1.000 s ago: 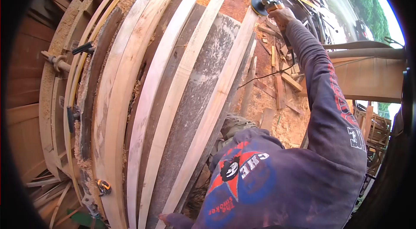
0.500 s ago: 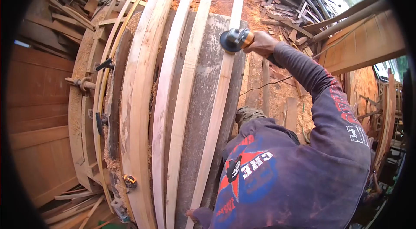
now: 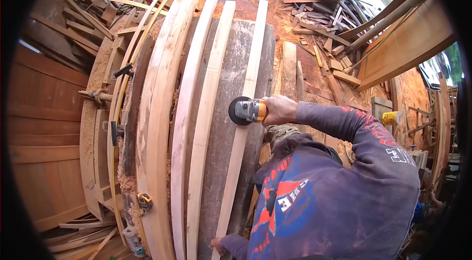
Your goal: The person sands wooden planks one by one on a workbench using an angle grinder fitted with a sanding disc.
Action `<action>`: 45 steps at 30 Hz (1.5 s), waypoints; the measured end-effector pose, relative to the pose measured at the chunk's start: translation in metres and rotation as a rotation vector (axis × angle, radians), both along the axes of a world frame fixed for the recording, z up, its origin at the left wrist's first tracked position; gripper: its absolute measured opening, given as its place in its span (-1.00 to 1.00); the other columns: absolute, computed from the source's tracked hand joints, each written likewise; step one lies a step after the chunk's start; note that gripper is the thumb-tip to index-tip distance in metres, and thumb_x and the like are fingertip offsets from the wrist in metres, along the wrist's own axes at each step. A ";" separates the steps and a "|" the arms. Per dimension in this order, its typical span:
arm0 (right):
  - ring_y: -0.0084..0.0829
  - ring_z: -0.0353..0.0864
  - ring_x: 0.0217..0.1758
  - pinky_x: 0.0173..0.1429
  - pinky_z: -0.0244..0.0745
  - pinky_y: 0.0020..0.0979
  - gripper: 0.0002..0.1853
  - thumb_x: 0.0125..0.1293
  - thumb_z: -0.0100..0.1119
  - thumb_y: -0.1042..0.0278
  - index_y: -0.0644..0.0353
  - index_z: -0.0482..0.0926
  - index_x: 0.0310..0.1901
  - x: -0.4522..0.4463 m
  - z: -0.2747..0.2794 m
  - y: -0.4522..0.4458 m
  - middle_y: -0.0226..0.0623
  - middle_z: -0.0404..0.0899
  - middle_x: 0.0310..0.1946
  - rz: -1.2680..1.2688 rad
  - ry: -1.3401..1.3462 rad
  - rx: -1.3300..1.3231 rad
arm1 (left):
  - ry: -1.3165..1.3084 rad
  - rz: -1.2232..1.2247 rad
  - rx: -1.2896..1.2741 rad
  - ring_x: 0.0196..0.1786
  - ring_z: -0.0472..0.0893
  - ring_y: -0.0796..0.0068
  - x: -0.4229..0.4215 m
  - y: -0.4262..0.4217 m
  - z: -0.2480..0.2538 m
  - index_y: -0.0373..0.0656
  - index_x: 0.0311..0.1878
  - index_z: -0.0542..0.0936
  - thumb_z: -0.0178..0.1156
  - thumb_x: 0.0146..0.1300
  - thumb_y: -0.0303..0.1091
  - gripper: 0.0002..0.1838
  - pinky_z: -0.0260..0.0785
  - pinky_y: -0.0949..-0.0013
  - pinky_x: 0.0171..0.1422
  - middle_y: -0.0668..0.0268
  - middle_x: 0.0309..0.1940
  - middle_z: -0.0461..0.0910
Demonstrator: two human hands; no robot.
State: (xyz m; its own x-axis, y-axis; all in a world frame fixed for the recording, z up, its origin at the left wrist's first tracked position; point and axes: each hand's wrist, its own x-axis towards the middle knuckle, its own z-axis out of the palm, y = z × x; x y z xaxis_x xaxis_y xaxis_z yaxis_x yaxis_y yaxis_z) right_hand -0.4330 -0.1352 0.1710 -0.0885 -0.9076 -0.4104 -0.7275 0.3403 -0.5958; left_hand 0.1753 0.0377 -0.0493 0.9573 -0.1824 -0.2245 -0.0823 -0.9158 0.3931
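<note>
My right hand [image 3: 279, 110] is wrapped round an angle grinder [image 3: 250, 110] with an orange-yellow body and a dark round disc. The disc rests on or just above the middle of a long pale wooden strip [image 3: 253, 71]; I cannot tell which. At the strip's lower end, my left hand [image 3: 219, 245] grips its edge, with some fingers hidden beneath my sleeve and the wood. Under the strip lies a worn grey board [image 3: 227, 88]. Alongside run two more pale wooden strips, a middle one [image 3: 212, 83] and a pinkish one [image 3: 191, 83].
A thick plank [image 3: 160, 112] lies further left, with a tape measure [image 3: 144, 202] on it. Beyond it are dark-handled clamps [image 3: 123, 70] and wood shavings. Scrap wood [image 3: 324, 9] is heaped at the back. At right are a large board [image 3: 408, 43] and a yellow container [image 3: 391, 118].
My right hand has brought the grinder down along the strip, from near its far end to its middle. My left hand stays on the near end. The view has shifted slightly.
</note>
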 end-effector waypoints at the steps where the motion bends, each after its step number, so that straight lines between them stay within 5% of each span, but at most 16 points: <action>1: -0.06 0.83 -0.30 -0.05 0.75 -0.11 -0.54 0.02 0.51 0.20 0.26 0.71 -0.05 0.000 0.000 0.003 0.05 0.77 -0.36 0.003 0.048 0.015 | 0.000 0.002 0.000 0.00 0.73 -0.23 0.001 0.001 -0.001 -0.71 0.03 0.47 0.45 0.09 -0.07 -0.23 0.64 -0.07 0.08 -0.34 -0.06 0.68; 5: -0.22 0.83 -0.25 -0.02 0.79 -0.22 -0.58 0.10 0.51 0.25 0.21 0.70 0.00 -0.052 0.001 -0.007 -0.09 0.80 -0.31 -0.180 0.081 -0.002 | -0.023 -0.003 0.019 0.00 0.73 -0.23 -0.002 0.002 -0.001 -0.71 0.03 0.47 0.45 0.09 -0.07 -0.23 0.63 -0.07 0.08 -0.34 -0.06 0.68; 13: -0.34 0.77 -0.29 -0.09 0.70 -0.27 -0.60 -0.04 0.58 0.25 0.29 0.77 -0.17 -0.198 -0.016 -0.067 -0.17 0.78 -0.34 -0.576 0.199 -0.011 | -0.060 -0.021 0.058 -0.01 0.73 -0.24 -0.032 -0.020 -0.005 -0.71 0.04 0.45 0.45 0.09 -0.07 -0.22 0.63 -0.08 0.07 -0.34 -0.06 0.68; 18: -0.26 0.79 -0.30 -0.07 0.68 -0.28 -0.53 -0.07 0.60 0.08 0.26 0.81 -0.18 -0.264 -0.026 -0.107 -0.14 0.80 -0.32 -0.593 0.331 -0.014 | -0.085 -0.057 0.087 -0.01 0.72 -0.24 -0.072 -0.052 -0.009 -0.71 0.05 0.45 0.45 0.09 -0.07 -0.22 0.63 -0.09 0.06 -0.35 -0.06 0.68; 27: -0.38 0.73 -0.33 -0.15 0.64 -0.34 -0.53 -0.05 0.63 0.09 0.33 0.80 -0.21 -0.353 -0.033 -0.167 -0.24 0.78 -0.30 -0.629 0.389 0.044 | -0.108 -0.084 0.141 -0.01 0.72 -0.25 -0.132 -0.089 -0.018 -0.71 0.05 0.43 0.45 0.08 -0.07 -0.21 0.63 -0.09 0.06 -0.35 -0.07 0.67; 31: -0.43 0.73 -0.33 -0.15 0.63 -0.34 -0.60 0.06 0.65 0.00 0.04 0.85 -0.13 -0.402 -0.045 -0.179 -0.25 0.77 -0.34 -0.680 0.433 0.055 | -0.116 -0.058 0.150 -0.01 0.72 -0.25 -0.146 -0.096 -0.020 -0.71 0.06 0.43 0.45 0.08 -0.07 -0.21 0.62 -0.10 0.05 -0.35 -0.07 0.67; 35: -0.40 0.72 -0.36 -0.21 0.60 -0.31 -0.53 0.02 0.63 0.04 0.25 0.82 -0.16 -0.418 -0.039 -0.192 -0.26 0.76 -0.37 -0.329 0.580 0.042 | -0.124 -0.058 0.150 -0.01 0.72 -0.25 -0.154 -0.101 -0.021 -0.71 0.06 0.42 0.45 0.08 -0.07 -0.20 0.62 -0.10 0.05 -0.35 -0.07 0.67; 37: -0.39 0.70 -0.37 -0.22 0.59 -0.31 -0.52 -0.02 0.62 0.07 0.34 0.80 -0.20 -0.418 -0.035 -0.200 -0.26 0.75 -0.36 -0.761 0.333 0.011 | -0.127 -0.045 0.149 -0.02 0.72 -0.25 -0.158 -0.099 -0.023 -0.71 0.06 0.42 0.45 0.08 -0.07 -0.20 0.62 -0.10 0.05 -0.35 -0.07 0.67; 41: -0.39 0.77 -0.24 -0.11 0.65 -0.35 -0.50 -0.02 0.62 -0.01 0.20 0.83 -0.14 -0.427 -0.031 -0.219 -0.26 0.81 -0.24 -0.753 0.346 0.092 | -0.136 -0.024 0.149 -0.02 0.72 -0.25 -0.159 -0.096 -0.022 -0.71 0.07 0.41 0.45 0.08 -0.08 -0.20 0.62 -0.10 0.05 -0.36 -0.07 0.66; 45: -0.42 0.71 -0.34 -0.16 0.64 -0.36 -0.56 0.02 0.61 0.04 0.15 0.84 -0.13 -0.420 -0.021 -0.232 -0.32 0.76 -0.29 -0.676 0.302 0.077 | -0.145 -0.014 0.144 -0.02 0.71 -0.26 -0.147 -0.093 -0.019 -0.71 0.07 0.40 0.45 0.08 -0.08 -0.19 0.62 -0.11 0.04 -0.36 -0.07 0.66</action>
